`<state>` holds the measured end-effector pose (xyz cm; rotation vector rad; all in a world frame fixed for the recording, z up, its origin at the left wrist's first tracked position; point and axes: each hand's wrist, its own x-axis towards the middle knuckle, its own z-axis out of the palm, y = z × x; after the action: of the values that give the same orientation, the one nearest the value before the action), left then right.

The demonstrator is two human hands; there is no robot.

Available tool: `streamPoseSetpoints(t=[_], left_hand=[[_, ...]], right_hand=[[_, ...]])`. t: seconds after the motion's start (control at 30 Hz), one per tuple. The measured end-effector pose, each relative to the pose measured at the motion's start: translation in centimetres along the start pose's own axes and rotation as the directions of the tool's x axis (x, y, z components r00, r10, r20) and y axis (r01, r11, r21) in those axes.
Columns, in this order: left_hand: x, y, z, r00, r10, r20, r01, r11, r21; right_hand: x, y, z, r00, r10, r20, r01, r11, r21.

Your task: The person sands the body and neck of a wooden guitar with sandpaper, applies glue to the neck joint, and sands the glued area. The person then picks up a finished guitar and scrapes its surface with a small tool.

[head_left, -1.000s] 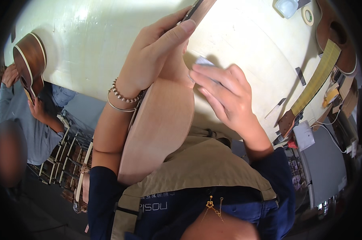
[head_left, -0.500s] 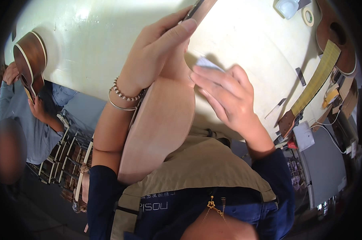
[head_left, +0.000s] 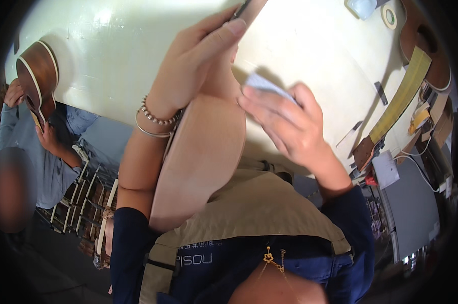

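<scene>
A pale, unfinished ukulele or small guitar (head_left: pixel 201 147) lies tilted across my left forearm and against my apron, its neck pointing up and away. My left hand (head_left: pixel 191 63) is wrapped round the neck, thumb along its side. Beside the joint of neck and body, my right hand (head_left: pixel 292 119) pinches a folded whitish sheet (head_left: pixel 269 85), perhaps sandpaper. Its fingertips are at the body's edge; whether they touch the wood I cannot tell. The fingers are a little blurred.
A pale worktable (head_left: pixel 112 45) spans the far side. At left, a co-worker holds a brown small guitar (head_left: pixel 39 76). At right lie another brown guitar (head_left: pixel 434 55) with a yellow-covered neck (head_left: pixel 398 101), a tape roll (head_left: pixel 388 16), a dark strip (head_left: pixel 380 93) and a cable (head_left: pixel 416 169).
The ukulele and my left hand have shifted slightly left and away. My right hand keeps the sheet by the neck joint, turned a little, with more of the sheet showing.
</scene>
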<state>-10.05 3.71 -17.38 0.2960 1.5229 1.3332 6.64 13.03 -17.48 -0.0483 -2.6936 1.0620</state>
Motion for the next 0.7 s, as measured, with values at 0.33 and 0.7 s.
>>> streamPoseSetpoints(t=[0.33, 0.7], left_hand=[[-0.1, -0.1, -0.2, 0.997, -0.077, 0.004, 0.077, 0.995, 0.065], [-0.1, 0.3, 0.0, 0.990, -0.135, -0.044, 0.135, 0.991, 0.013]], right_hand=[[-1.8, -0.1, 0.3, 0.989, 0.121, -0.083, -0.120, 0.993, 0.019], [0.3, -0.1, 0.0, 0.992, 0.101, 0.071, -0.110, 0.984, 0.142]])
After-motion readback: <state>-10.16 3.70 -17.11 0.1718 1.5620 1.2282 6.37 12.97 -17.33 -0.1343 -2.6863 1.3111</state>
